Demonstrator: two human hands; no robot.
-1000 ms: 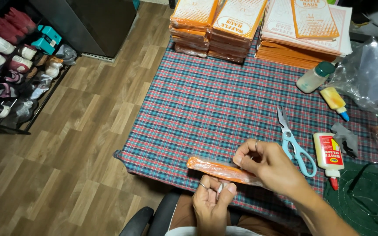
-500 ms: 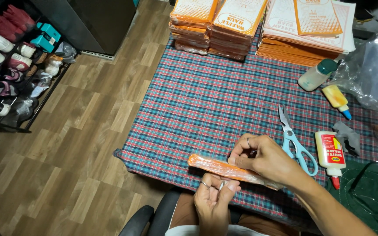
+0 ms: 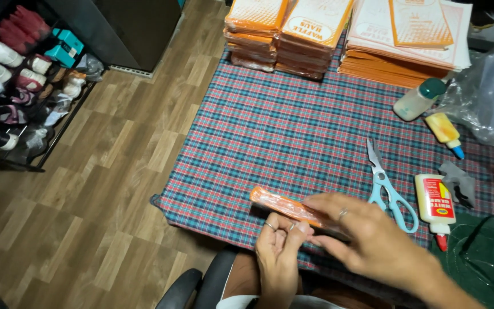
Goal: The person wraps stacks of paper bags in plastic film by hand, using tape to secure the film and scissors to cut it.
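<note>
- Orange and flat, a long folded packet [image 3: 289,207] lies low over the near edge of the checked cloth [image 3: 293,131], held between both hands in the head view.
- Left hand [image 3: 278,257] comes up from below, fingers curled shut around the packet's middle, thumb pressing on its underside.
- Right hand [image 3: 373,243] lies over the packet's right end, fingers stretched almost flat and pinching it; that end is hidden beneath them.
- Just right of the hands lie blue-handled scissors [image 3: 389,186], blades closed, and a white glue bottle [image 3: 435,206] with a red tip.
- Farther back are a yellow bottle [image 3: 444,133], a green-capped bottle [image 3: 418,100], and stacks of orange packets [image 3: 287,34].
- Wooden floor [image 3: 115,189] lies left, with a shoe rack [image 3: 24,86].
</note>
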